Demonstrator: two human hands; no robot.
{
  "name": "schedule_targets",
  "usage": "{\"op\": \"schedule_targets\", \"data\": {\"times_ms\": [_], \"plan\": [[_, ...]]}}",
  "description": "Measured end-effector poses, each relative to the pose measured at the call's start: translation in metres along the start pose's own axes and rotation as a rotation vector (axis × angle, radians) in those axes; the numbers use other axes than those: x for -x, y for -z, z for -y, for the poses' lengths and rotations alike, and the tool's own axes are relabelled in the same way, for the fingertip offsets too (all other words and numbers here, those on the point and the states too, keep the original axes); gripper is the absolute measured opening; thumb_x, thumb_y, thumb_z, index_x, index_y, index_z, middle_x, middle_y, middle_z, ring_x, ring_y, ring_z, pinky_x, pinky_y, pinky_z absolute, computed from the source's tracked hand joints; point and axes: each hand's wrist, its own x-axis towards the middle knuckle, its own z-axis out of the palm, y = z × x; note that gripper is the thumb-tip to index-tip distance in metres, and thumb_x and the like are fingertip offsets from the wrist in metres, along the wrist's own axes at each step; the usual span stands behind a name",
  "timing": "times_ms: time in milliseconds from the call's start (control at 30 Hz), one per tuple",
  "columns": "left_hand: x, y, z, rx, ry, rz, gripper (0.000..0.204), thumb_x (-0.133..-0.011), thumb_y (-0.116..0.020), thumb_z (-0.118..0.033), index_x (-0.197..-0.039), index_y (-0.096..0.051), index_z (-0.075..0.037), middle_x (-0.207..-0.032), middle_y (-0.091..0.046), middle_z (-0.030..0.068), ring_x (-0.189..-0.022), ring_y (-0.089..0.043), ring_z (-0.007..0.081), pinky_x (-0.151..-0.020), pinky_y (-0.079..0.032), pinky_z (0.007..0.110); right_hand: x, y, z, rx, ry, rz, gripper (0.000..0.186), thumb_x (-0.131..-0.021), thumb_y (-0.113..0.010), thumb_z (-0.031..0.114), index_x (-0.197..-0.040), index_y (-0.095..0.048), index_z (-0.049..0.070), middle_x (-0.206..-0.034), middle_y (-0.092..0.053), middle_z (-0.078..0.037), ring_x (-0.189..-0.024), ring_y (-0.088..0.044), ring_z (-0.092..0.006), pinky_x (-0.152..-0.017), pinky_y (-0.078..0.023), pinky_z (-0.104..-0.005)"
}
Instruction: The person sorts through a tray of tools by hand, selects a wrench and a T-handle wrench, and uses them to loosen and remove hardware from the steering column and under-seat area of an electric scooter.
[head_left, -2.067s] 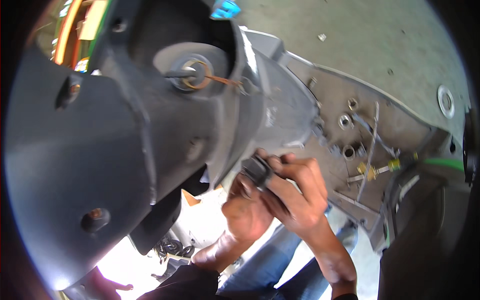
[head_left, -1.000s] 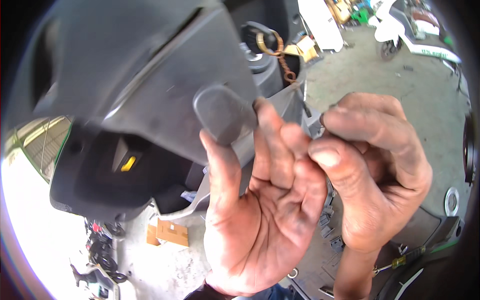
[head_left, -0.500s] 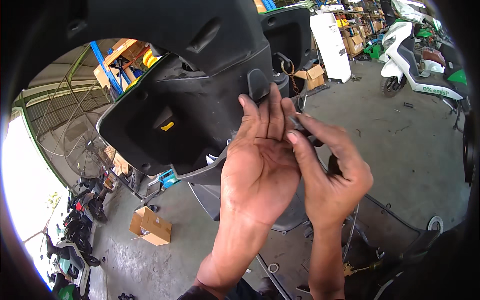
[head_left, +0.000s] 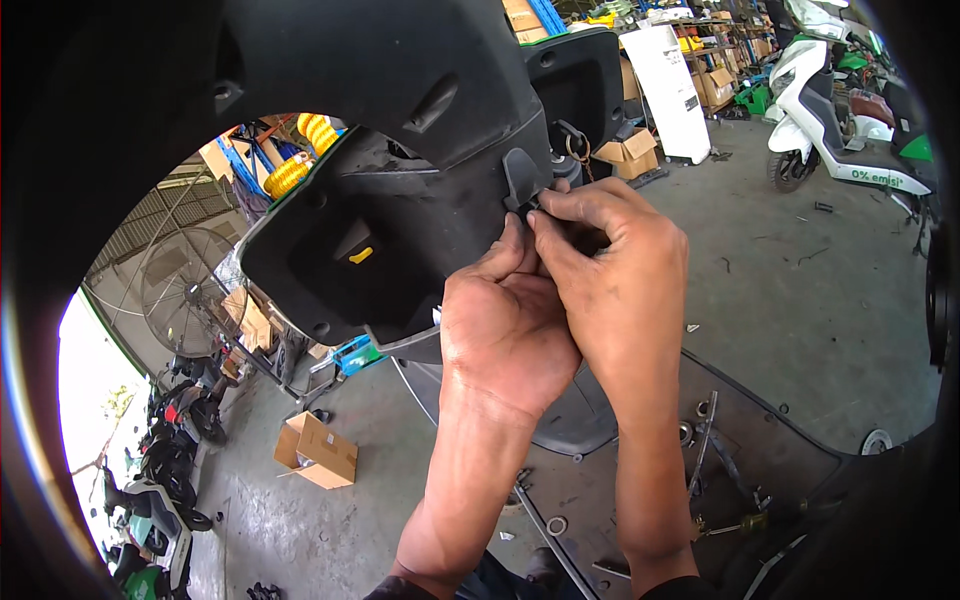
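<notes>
Plastic cover: the small dark-grey, rounded plastic cover [head_left: 522,178] is standing upright at the fingertips, in front of the black moulded scooter panel [head_left: 468,205]; whether it is touching that panel, I cannot tell.
Right hand: the bare right hand [head_left: 625,265] is pinching thumb and forefinger together on the cover's lower edge.
Left hand: the bare left hand [head_left: 505,325] is cupping below, thumb at the cover's base; its other fingers are mostly hiding, so its grip I cannot tell.
Latest change: the right hand, a moment ago working beside the cover, is now meeting it, so both hands are concentrating there.
</notes>
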Motion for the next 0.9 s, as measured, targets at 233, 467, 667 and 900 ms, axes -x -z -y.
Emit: {"op": "schedule_targets", "data": {"times_ms": [233, 467, 667, 900], "plan": [[0.004, -0.001, 0.000, -0.026, 0.015, -0.012, 0.037, -0.106, -0.040, -0.032, -0.120, -0.063, -0.007, -0.124, -0.064, 0.0070, -0.124, -0.053, 0.0227, -0.114, -0.035, 0.040, 0.007, -0.012, -0.013, -0.171, -0.058, -0.040, 0.015, -0.082, -0.074, 0.002, -0.095, -0.073, -0.006, -0.092, -0.071, -0.016, -0.080, -0.071, -0.0293, -0.070, -0.055, -0.0336], [0.036, -0.014, -0.015, -0.547, -0.116, -0.014, 0.054, -0.104, -0.038, -0.036, -0.136, -0.050, 0.006, -0.128, -0.061, 0.0184, -0.118, -0.059, 0.0273, -0.105, -0.042, 0.039, 0.023, -0.034, -0.032, -0.164, 0.061, -0.244, 0.017, -0.079, -0.078, 0.001, -0.095, -0.072, -0.002, -0.094, -0.072, -0.015, -0.081, -0.072, -0.0273, -0.071, -0.056, -0.0319], [0.051, -0.029, -0.023, -1.912, -1.206, -0.244, 0.031, -0.094, -0.070, -0.013, -0.122, -0.070, -0.002, -0.071, -0.068, 0.0027, -0.060, -0.057, 0.0026, -0.054, -0.040, 0.017, 0.026, -0.050, -0.038, -0.377, 0.021, -0.309, 0.020, -0.079, -0.076, -0.007, -0.098, -0.071, -0.004, -0.100, -0.071, -0.013, -0.084, -0.069, -0.0174, -0.073, -0.055, -0.0268], [0.006, -0.039, -0.030, -2.070, -1.139, -0.221, 0.029, -0.084, -0.081, -0.012, -0.112, -0.076, -0.005, -0.061, -0.059, -0.0039, -0.056, -0.049, 0.0003, -0.049, -0.035, 0.017, 0.027, -0.059, -0.041, -0.353, 0.097, -0.363, 0.020, -0.076, -0.075, -0.007, -0.095, -0.070, -0.002, -0.096, -0.071, -0.012, -0.084, -0.070, -0.0237, -0.072, -0.056, -0.0313]]}}
